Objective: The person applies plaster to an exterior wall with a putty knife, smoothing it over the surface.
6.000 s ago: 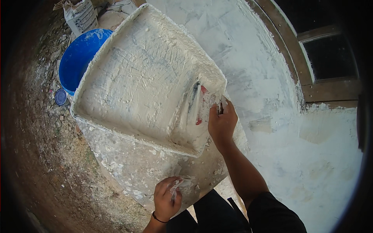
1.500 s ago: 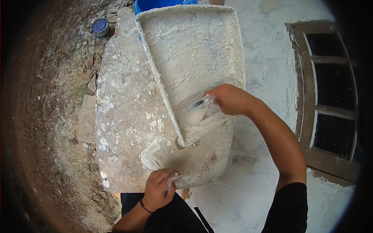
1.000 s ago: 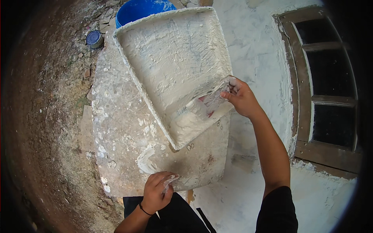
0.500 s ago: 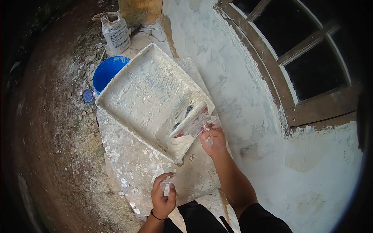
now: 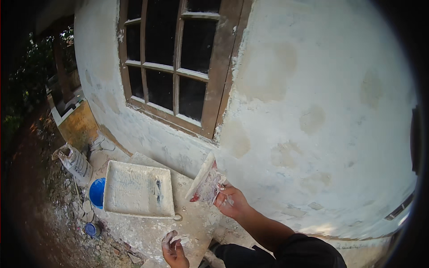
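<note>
Gripping a paste-edged scraper [image 5: 207,184] in right hand [image 5: 231,202], with left hand [image 5: 173,252] half-open, seemingly empty, by a largely whitened, still-patchy wall [image 5: 339,120]!

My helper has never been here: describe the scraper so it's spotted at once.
Find the brown-framed window in the pale wall. Below its lower right corner, the right hand holds the scraper, right of the whitish tray. Unlike that walled rectangle, the scraper flares to a wide edge and shows red patches through smeared paste.
</note>
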### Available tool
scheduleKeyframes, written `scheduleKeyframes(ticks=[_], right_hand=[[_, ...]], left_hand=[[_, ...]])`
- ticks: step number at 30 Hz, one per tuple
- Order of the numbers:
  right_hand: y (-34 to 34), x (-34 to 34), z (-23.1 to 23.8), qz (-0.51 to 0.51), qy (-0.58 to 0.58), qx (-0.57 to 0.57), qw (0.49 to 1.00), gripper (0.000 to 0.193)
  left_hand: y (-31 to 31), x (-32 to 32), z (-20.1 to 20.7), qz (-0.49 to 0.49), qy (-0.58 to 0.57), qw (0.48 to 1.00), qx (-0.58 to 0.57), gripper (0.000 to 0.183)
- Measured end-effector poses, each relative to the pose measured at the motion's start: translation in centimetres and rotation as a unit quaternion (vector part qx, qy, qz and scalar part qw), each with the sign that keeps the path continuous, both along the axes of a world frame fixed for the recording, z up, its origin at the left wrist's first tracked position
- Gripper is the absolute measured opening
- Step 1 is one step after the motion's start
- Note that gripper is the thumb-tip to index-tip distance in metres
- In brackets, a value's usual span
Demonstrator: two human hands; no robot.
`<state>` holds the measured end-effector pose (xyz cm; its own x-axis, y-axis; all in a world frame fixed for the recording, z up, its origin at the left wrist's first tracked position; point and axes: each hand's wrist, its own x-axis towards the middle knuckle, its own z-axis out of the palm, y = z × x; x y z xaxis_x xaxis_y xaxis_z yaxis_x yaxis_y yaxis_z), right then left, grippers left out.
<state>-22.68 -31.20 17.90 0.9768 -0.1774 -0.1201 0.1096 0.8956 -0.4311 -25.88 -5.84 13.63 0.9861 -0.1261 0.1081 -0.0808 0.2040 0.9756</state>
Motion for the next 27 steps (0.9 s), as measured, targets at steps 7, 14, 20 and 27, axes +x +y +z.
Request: scheduleKeyframes(ticks=[7,14,20,27], right_hand=[[-3.0,-16.3,12.6,-0.170,-0.117,-0.036,0.978,0.043],[-3.8,-32.7,19.0,-0.374,-0.090,-0.094,0.918,0.037],[-5.8,-46.8,17.9,-0.533,-0.068,-0.053,0.842,0.036],[-9.2,-65.9,15.0,-0.649,-0.083,-0.031,0.756,0.030]], left_hand=[[-5.4,-5.0,10.9,-0.309,0.101,0.916,-0.237,0.060],[-14.5,-13.0,22.5,-0.507,0.084,0.817,-0.261,0.061],[-21.7,-23.1,22.7,-0.637,0.127,0.751,-0.120,0.055],[-31.9,-39.9,22.3,-0.719,0.129,0.681,-0.057,0.049]])
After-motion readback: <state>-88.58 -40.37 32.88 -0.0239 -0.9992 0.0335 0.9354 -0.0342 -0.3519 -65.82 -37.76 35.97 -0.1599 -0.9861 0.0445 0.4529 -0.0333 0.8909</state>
